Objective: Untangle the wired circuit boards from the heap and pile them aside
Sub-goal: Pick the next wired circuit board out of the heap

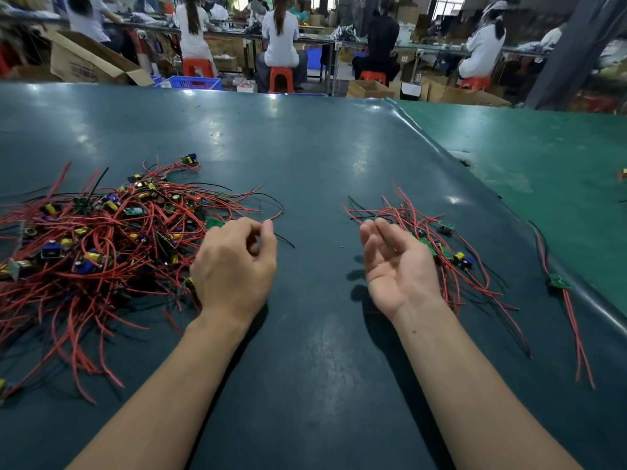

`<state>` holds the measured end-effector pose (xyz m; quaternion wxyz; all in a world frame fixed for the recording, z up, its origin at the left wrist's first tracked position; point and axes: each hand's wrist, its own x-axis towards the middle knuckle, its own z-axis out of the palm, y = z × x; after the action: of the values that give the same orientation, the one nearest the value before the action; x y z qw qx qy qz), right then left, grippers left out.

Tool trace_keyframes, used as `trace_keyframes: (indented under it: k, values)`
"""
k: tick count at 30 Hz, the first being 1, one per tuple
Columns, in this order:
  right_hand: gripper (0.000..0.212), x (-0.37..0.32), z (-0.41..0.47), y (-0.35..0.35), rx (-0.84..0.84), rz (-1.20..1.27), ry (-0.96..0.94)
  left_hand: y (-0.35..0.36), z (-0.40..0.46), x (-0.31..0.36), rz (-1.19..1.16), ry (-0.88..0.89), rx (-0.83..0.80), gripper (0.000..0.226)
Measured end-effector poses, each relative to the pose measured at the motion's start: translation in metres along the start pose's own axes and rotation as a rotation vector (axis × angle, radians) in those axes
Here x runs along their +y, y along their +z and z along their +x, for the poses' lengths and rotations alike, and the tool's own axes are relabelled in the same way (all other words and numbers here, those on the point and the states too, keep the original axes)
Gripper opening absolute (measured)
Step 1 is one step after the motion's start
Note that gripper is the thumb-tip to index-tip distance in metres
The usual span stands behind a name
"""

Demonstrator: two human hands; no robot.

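A big heap of wired circuit boards [101, 239], red and black leads knotted around small green boards, covers the left of the dark green table [305, 147]. My left hand [234, 266] sits at the heap's right edge. Its fingers are curled, with thumb and forefinger closing on the end of a red wire [276, 215]. A small pile of separated boards [441, 239] lies on the right. My right hand [393, 262] hovers just left of that pile, palm up, fingers relaxed and holding nothing.
One more wired board [558, 281] lies alone at the far right, by the seam where a lighter green mat [543, 157] begins. Beyond the table's far edge, several people sit on orange stools among cardboard boxes and blue crates.
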<state>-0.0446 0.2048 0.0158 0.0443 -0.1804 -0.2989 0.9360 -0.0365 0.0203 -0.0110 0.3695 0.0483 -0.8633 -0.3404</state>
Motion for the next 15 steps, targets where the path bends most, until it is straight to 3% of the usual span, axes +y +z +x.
trace_keyframes:
  k: [2, 4, 9, 12, 15]
  values:
    - [0.018, 0.003, -0.001, 0.002, -0.028, -0.110, -0.020, -0.002, 0.000, 0.000, 0.238, 0.106, 0.056, 0.015]
    - [0.019, 0.003, -0.002, 0.004, -0.044, -0.172, -0.056, -0.004, 0.002, -0.002, 0.326, 0.134, 0.055, 0.018]
    - [0.021, 0.004, -0.001, 0.003, -0.092, -0.223, 0.011, -0.015, 0.009, -0.011, 0.499, 0.009, 0.076, 0.032]
    - [0.020, 0.009, -0.001, 0.004, -0.140, -0.273, 0.058, -0.020, 0.009, -0.015, 0.668, -0.137, -0.098, 0.027]
    - [0.020, 0.010, -0.003, 0.004, -0.182, -0.301, 0.084, -0.018, 0.006, -0.016, 0.818, -0.133, -0.248, 0.020]
